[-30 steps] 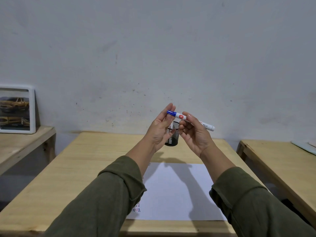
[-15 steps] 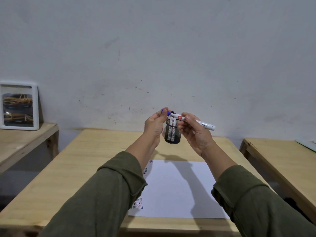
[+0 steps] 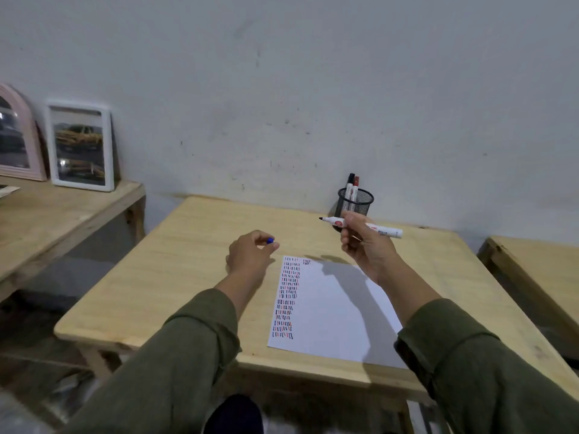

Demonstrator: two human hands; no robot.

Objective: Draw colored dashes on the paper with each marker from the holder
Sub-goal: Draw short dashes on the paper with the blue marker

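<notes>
My right hand [image 3: 363, 245] holds an uncapped white marker [image 3: 380, 229] level above the table, its dark tip pointing left. In my left hand [image 3: 249, 256], left of the paper's top corner, the fingers pinch the blue cap [image 3: 270, 240]. The white paper [image 3: 338, 311] lies on the wooden table [image 3: 188, 264], with a column of blue, red and black dashes down its left edge. A black mesh holder [image 3: 355, 205] stands at the back behind my right hand, with a black-capped and a red-capped marker [image 3: 353, 186] in it.
A lower wooden bench [image 3: 56, 214] to the left carries a white picture frame [image 3: 81, 147] and a pink arched frame [image 3: 17, 136] against the wall. Another wooden table [image 3: 539, 261] stands to the right, across a narrow gap.
The blue cap has come off the marker. My left hand has carried it down and to the left, away from my right hand. The view has tilted down and shifted right.
</notes>
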